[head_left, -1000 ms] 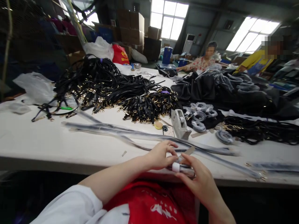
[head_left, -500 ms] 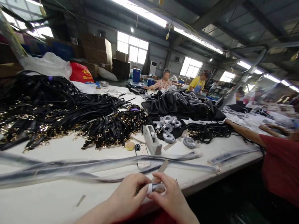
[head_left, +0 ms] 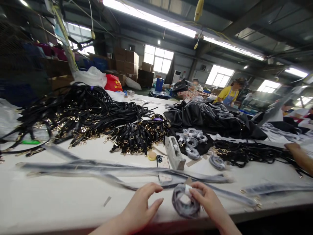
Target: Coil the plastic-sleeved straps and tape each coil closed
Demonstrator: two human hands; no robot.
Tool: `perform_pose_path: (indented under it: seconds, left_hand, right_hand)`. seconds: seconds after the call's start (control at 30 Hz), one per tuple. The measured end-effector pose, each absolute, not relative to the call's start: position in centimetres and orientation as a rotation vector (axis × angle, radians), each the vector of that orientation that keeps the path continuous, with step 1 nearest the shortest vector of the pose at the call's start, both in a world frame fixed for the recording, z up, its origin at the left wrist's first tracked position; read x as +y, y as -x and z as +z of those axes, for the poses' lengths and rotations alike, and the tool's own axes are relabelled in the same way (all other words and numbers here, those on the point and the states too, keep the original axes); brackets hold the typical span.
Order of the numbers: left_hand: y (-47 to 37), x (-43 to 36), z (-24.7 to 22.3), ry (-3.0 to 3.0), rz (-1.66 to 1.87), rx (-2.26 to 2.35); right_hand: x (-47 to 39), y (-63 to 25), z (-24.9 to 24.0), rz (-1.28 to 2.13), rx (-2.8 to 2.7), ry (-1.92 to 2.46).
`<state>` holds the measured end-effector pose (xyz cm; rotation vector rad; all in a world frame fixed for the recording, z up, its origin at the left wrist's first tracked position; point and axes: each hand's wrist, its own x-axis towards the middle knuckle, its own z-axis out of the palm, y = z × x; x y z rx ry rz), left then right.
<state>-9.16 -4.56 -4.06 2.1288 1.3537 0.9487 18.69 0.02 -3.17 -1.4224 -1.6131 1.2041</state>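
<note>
A coiled strap in clear wrap [head_left: 186, 202] hangs at the table's front edge, a white band round its top. My right hand [head_left: 207, 199] pinches this coil at its upper right side. To the left of it, my left hand [head_left: 144, 205] is apart from the coil, thumb and fingers spread with nothing between them. Just beyond the hands lie long plastic-wrapped straps [head_left: 97, 169], partly over a phone [head_left: 163, 160]. A tape dispenser [head_left: 174, 153] stands behind the coil.
Black straps with gold buckles [head_left: 132, 138] heap at the left and middle. Several wrapped coils [head_left: 192, 140] lie behind the dispenser, near black bags [head_left: 210, 117]. A yellow round item [head_left: 152, 155] sits by the phone. Another person's arm [head_left: 299, 156] reaches in at the right.
My left hand has let go of the wrapped strap and opened. The coil, earlier mostly hidden between both hands, now shows its full ring in my right hand. The view has turned left.
</note>
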Motion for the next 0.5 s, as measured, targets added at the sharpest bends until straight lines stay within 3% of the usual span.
perform_pose_path:
  seconds: [0.23,0.4,0.5]
  left_hand:
    - [11.3,-4.3,-9.3,-2.598,1.077,1.84]
    - [15.0,-5.5,-13.7,-2.732,1.011,2.119]
    - [16.4,-5.7,-15.8,-2.698,1.001,2.194]
  right_hand:
    - [9.4,-23.9,2.1,0.718,-1.473,1.567]
    - [14.4,-25.6,4.8,0.22,-1.403,1.662]
    - [18.3,-26.2,6.2,-0.207,-1.514,1.508]
